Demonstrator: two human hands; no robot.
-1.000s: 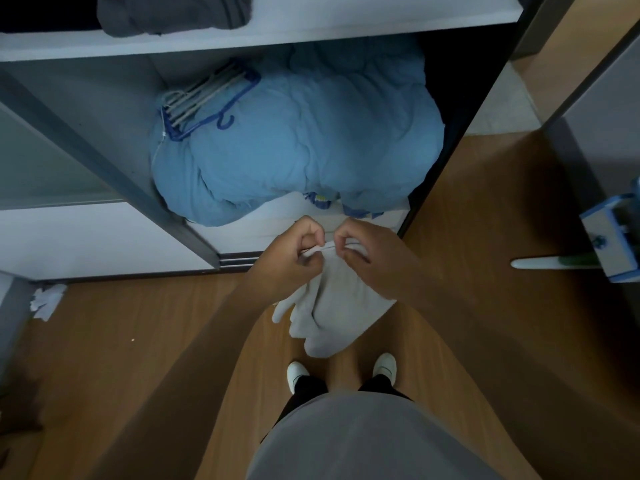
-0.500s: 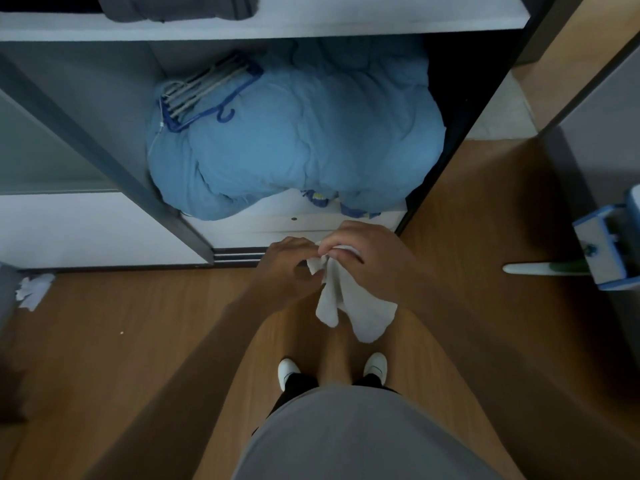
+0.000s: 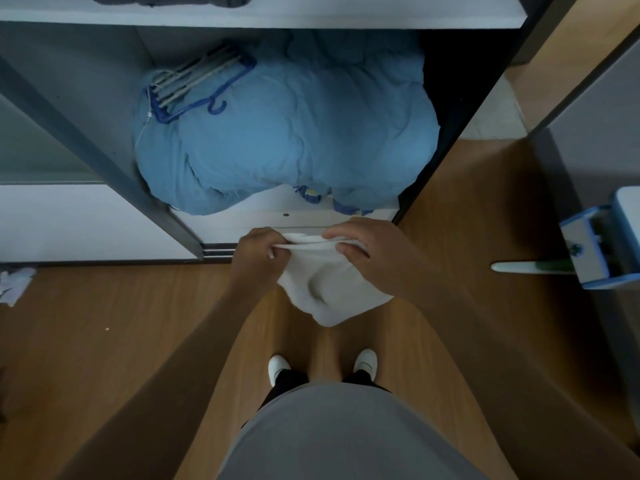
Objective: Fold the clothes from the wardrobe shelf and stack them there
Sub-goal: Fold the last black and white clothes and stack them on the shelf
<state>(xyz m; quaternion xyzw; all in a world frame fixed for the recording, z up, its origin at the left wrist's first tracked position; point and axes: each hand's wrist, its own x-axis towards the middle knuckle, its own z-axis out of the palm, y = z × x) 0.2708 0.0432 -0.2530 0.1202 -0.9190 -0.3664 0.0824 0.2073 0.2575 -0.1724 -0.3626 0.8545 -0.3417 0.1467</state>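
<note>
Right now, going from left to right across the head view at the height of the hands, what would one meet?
White scrap on the floor → left hand → white garment → right hand → blue-and-white object.

No readable text, label or number anywhere.

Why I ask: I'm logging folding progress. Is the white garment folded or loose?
Loose: the left hand and right hand pinch the top edge of the white garment, which hangs bunched below them.
</note>
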